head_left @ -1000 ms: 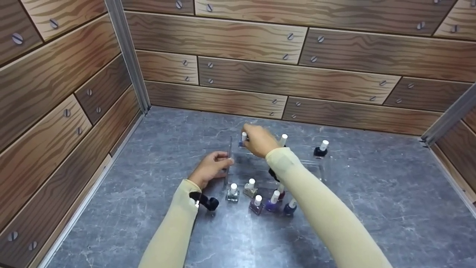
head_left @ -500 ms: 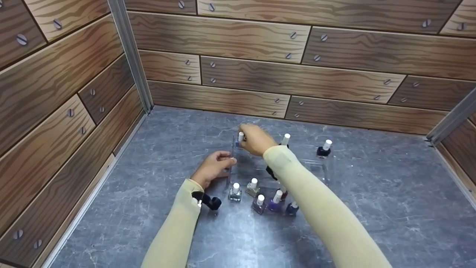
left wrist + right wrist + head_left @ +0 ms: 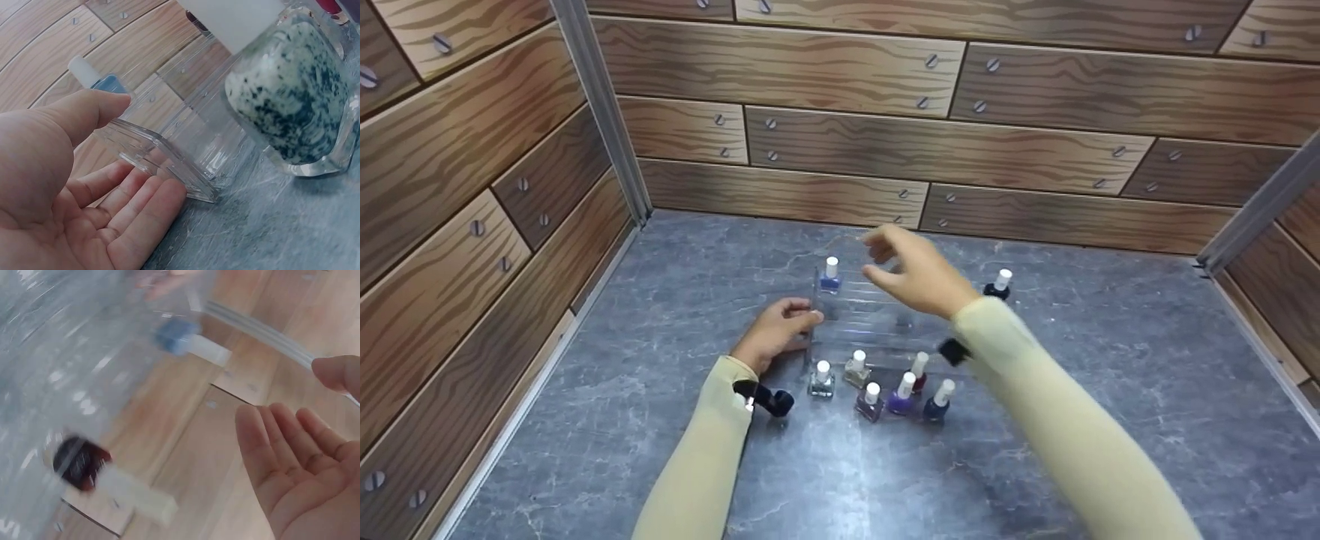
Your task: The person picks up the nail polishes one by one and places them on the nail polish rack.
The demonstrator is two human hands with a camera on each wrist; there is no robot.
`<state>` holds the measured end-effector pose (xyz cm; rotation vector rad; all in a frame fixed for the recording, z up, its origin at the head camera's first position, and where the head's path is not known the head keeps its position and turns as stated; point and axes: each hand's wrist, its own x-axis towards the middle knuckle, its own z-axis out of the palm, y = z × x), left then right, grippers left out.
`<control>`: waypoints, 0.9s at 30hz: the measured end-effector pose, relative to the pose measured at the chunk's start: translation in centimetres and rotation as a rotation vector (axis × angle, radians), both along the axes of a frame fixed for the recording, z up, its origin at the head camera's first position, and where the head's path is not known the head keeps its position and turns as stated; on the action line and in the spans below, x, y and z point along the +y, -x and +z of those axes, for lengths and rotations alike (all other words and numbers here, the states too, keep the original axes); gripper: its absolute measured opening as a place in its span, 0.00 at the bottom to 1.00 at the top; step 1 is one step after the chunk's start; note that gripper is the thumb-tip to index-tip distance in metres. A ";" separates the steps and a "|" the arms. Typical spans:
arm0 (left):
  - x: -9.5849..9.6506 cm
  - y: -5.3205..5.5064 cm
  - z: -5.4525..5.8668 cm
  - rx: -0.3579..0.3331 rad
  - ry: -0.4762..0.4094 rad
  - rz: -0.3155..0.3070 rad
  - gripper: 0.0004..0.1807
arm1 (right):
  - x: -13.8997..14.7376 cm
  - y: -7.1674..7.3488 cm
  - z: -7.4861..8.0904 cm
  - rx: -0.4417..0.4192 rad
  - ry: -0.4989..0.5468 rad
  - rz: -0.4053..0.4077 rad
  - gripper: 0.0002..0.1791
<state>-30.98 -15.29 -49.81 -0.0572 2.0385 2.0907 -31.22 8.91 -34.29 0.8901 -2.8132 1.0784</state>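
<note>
A clear stepped rack (image 3: pixel 855 330) stands on the table. My left hand (image 3: pixel 771 334) pinches its left side panel (image 3: pixel 163 152), thumb on the upper edge and fingers beneath. A blue nail polish bottle (image 3: pixel 830 279) with a white cap stands upright at the rack's back left. My right hand (image 3: pixel 922 274) is in the air above the rack, fingers loosely spread, holding nothing. A dark nail polish bottle (image 3: pixel 81 461) shows blurred in the right wrist view; in the head view, one at the back right (image 3: pixel 997 288) is partly covered by the right arm.
In front of the rack stand several white-capped bottles: speckled (image 3: pixel 822 381), glittery (image 3: pixel 857 370), dull purple (image 3: pixel 870 405), violet (image 3: pixel 901 399), dark blue (image 3: pixel 937 405) and red (image 3: pixel 919 375). Wood-patterned walls (image 3: pixel 780 191) enclose the grey table at the back and sides.
My right hand has let go of the blue nail polish bottle at the rack's back left and moved up and right. My left hand still holds the rack's side.
</note>
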 end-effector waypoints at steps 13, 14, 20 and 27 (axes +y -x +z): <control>-0.8 0.2 0.4 -0.002 0.046 0.002 0.33 | 11.6 -5.0 -3.8 0.121 0.263 -0.199 0.08; -0.8 0.1 0.4 -0.002 0.047 -0.001 0.33 | 12.4 -5.0 -4.6 0.109 0.249 -0.196 0.08; -0.6 0.1 0.1 -0.015 0.056 -0.018 0.34 | 14.9 -5.4 -7.8 0.016 0.162 -0.162 0.08; 0.0 0.0 0.1 -0.018 0.052 -0.027 0.35 | 15.6 -5.5 -9.2 0.008 0.134 -0.147 0.06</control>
